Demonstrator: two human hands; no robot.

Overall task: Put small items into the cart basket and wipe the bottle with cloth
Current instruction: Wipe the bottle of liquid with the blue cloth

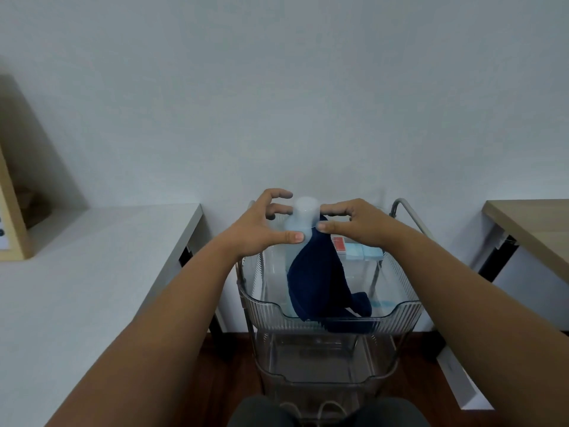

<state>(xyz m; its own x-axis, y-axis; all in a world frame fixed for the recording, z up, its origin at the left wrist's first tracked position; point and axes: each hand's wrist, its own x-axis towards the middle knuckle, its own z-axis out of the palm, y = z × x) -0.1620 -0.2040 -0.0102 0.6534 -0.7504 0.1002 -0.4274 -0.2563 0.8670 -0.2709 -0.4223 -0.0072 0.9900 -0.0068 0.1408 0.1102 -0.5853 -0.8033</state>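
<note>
A pale translucent bottle with a rounded cap stands upright over the top basket of a clear plastic cart. My left hand grips its shoulder, thumb in front and fingers curled behind. A dark blue cloth hangs down the bottle's right side into the basket, draping over the front rim. My right hand pinches the top of the cloth against the bottle's neck. At the back of the basket lie small boxes, one red and one light blue.
A white desk stretches along the left with a wooden shelf unit on it. A wood-topped table stands to the right. The cart's lower basket sits above a dark wooden floor. A plain wall is behind.
</note>
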